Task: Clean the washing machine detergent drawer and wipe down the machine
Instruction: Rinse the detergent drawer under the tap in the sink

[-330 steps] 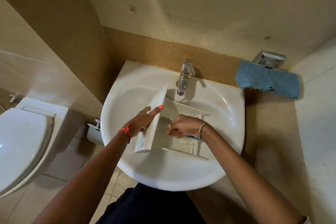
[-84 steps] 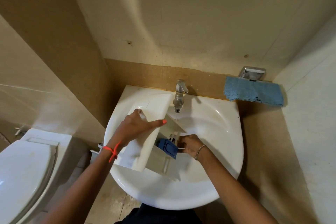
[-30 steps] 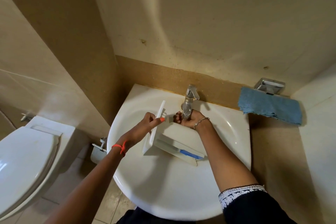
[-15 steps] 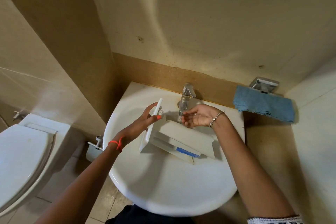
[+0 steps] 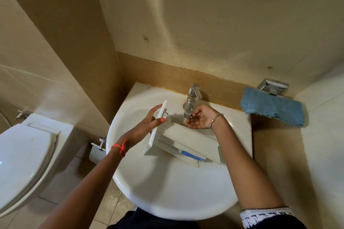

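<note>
Head view, over washbasin (image 5: 167, 201).

- Detergent drawer (image 5: 188, 140): 1, white. Lies inside the basin just below the tap (image 5: 191, 100), turned over with its closed underside up. Front panel stands on edge at the left end. 1 blue insert (image 5: 189, 154) shows along the near side. No lettering legible on the drawer.
- Left hand (image 5: 147, 126): grips the front panel, thumb on the near face, fingers on the far face. Red thread (image 5: 120, 148) on the wrist.
- Right hand (image 5: 200, 119): cupped palm-up directly under the tap nozzle, fingers loosely curved, nothing in it. Contact between fingertips and nozzle: cannot tell. Beaded bracelet (image 5: 216, 119) on the wrist.
- Blue cloth (image 5: 271, 108): 1, on the ledge right of the basin, just in front of a chrome fitting (image 5: 273, 86).
- Toilet (image 5: 24, 154): 1, lid down, far left.
</note>
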